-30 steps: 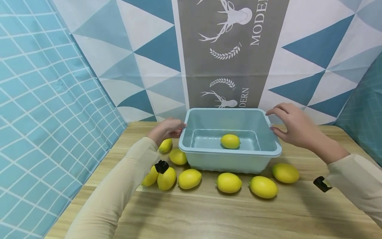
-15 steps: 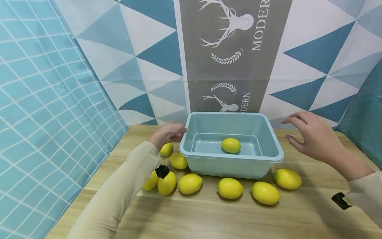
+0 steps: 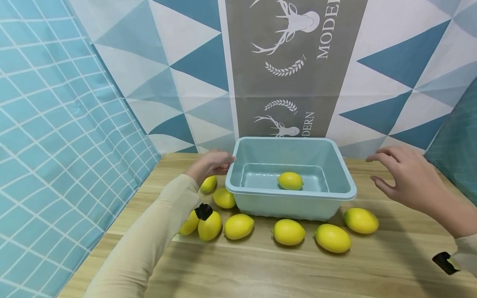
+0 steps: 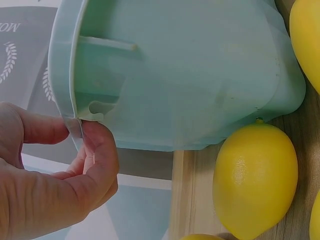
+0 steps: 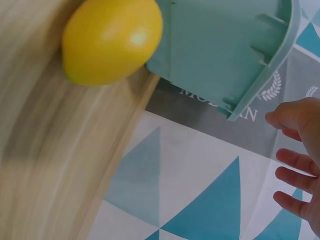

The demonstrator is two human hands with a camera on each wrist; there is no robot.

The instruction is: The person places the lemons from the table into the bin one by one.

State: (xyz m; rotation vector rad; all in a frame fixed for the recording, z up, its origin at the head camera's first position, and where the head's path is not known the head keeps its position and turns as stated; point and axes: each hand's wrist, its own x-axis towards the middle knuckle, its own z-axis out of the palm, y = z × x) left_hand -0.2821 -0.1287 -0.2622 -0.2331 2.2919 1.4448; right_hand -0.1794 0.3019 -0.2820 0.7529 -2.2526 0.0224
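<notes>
Only in the head view, one lemon (image 3: 290,181) inside the bin (image 3: 287,206).

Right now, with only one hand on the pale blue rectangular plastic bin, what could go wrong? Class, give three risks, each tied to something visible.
The bare left hand pinches the pale blue bin at one end while the bare right hand is off it, so lifting might tip it. The loose yellow oval lemon inside could then roll. Sliding the bin might knock the outer yellow oval lemon close beside its near left corner.
</notes>
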